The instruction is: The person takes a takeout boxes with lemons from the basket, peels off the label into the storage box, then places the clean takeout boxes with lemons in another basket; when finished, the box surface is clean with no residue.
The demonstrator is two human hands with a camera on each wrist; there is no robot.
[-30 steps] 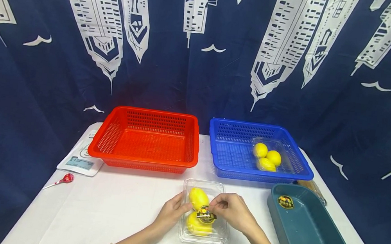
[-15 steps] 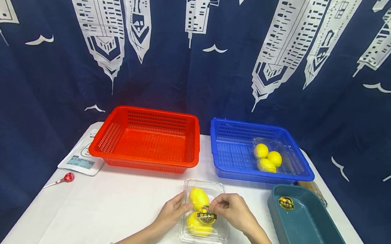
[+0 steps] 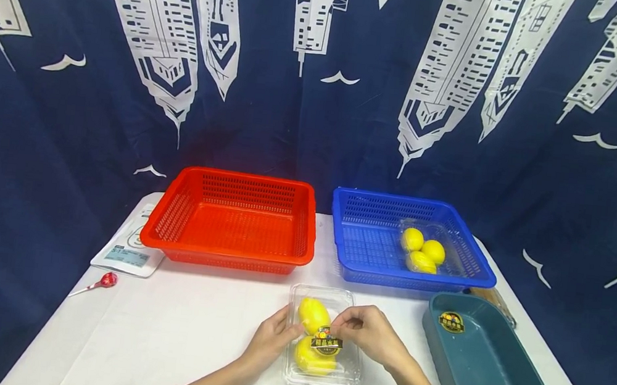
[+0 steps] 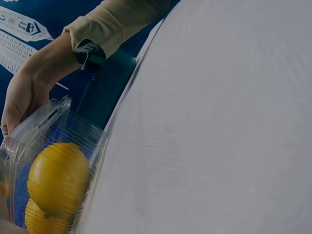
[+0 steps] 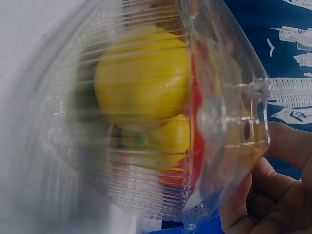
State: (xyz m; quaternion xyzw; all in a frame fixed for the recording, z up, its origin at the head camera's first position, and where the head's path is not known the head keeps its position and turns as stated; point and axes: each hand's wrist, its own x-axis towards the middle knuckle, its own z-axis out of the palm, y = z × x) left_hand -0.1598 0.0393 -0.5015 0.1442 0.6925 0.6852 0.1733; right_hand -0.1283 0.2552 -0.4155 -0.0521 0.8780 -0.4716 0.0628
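**Both hands on the clamshell, worktop centre**

From my seat I see a clear clamshell (image 3: 325, 338) lying on the white worktop (image 3: 178, 329) at about 6 o'clock, near the front edge. Inside it are yellow lemons (image 3: 313, 314), one behind the other, with a dark label (image 3: 326, 342) on the lid across them.

My left hand (image 3: 270, 338) rests against the clamshell's 9 o'clock side, fingers curled round its edge and holding it. My right hand (image 3: 370, 335) comes in from 3 o'clock, and its thumb and fingertips pinch at the lid just beside the label. In the left wrist view the clamshell (image 4: 51, 161) stands at the lower left with the lemons (image 4: 58, 178) showing through the ribbed plastic, and the right hand (image 4: 22, 100) grips its far edge. In the right wrist view the clamshell (image 5: 214, 112) fills the frame, lemons (image 5: 141, 78) blurred behind the wall, and the left hand (image 5: 265, 200) cups its lower right corner.

At 12 o'clock from the clamshell, slightly left, sits a red basket (image 3: 230, 219). Slightly right of it sits a blue basket (image 3: 371, 236), touching or nearly so, holding three lemons in a clear tray (image 3: 421, 251). A teal tray (image 3: 492, 371) lies at 3 o'clock, bearing a round sticker (image 3: 451, 322). At 9 o'clock, well apart, lie a lollipop (image 3: 101, 281) and a white scale (image 3: 126, 252).
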